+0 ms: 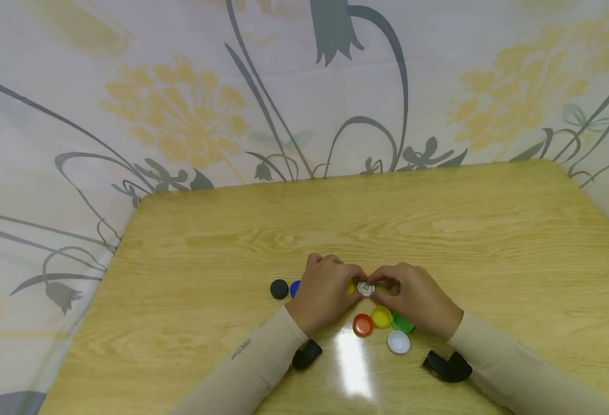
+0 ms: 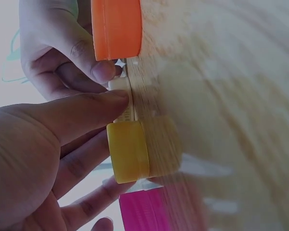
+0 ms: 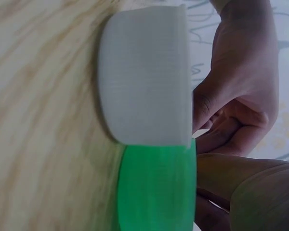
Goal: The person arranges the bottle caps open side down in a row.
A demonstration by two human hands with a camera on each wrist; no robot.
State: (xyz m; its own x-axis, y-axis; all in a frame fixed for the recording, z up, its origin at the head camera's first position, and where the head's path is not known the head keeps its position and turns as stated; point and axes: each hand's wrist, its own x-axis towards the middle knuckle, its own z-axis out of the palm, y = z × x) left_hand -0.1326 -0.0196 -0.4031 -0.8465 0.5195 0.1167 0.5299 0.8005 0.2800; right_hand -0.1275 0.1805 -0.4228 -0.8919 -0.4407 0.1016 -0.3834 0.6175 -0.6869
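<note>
A small white bottle cap [image 1: 365, 288] lies on the wooden table between my two hands. My left hand [image 1: 327, 295] pinches it from the left, with the thumb [image 2: 98, 107] along its side. From the right, my right hand [image 1: 414, 298] holds its other edge between thumb and index finger. Beside the left fingers is a yellow cap [image 2: 128, 151], followed by a magenta cap [image 2: 143, 210]. The left hand partly covers a blue cap [image 1: 294, 287], which is next to a black cap [image 1: 279, 289]. In the right wrist view, caps hide the pinched one.
Nearer me lie an orange-red cap [image 1: 363, 325], another yellow cap [image 1: 381, 317], a green cap [image 1: 402, 323] and a larger white cap [image 1: 399, 342]. Black devices [image 1: 447, 366] sit at both wrists. Patterned cloth [image 1: 284, 86] rises behind the table [image 1: 221, 230].
</note>
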